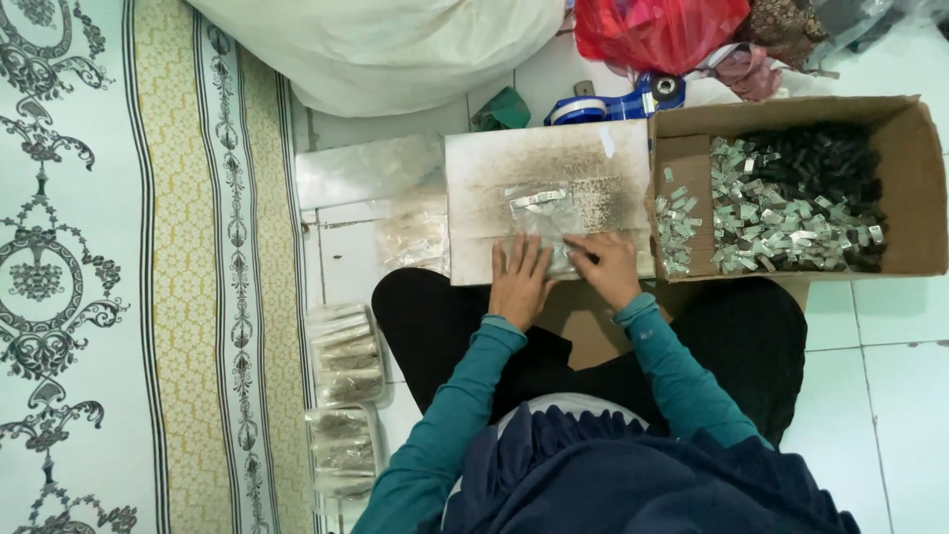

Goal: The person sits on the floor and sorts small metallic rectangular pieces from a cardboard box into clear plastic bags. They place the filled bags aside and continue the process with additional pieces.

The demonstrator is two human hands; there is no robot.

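Clear bag [542,220], small silvery pieces inside, flat.

The board [549,163] is showing white, smudged with grey-black soot at its middle. The box [914,178] is showing plain brown, and the clips [761,213] in it are glinting silver against black ones. The sleeves [465,396] are showing teal. The bag [657,30] is glowing red. The mat [129,277] is displaying grey scrollwork on pale mint, with a yellow lattice band edged by dark stripes.
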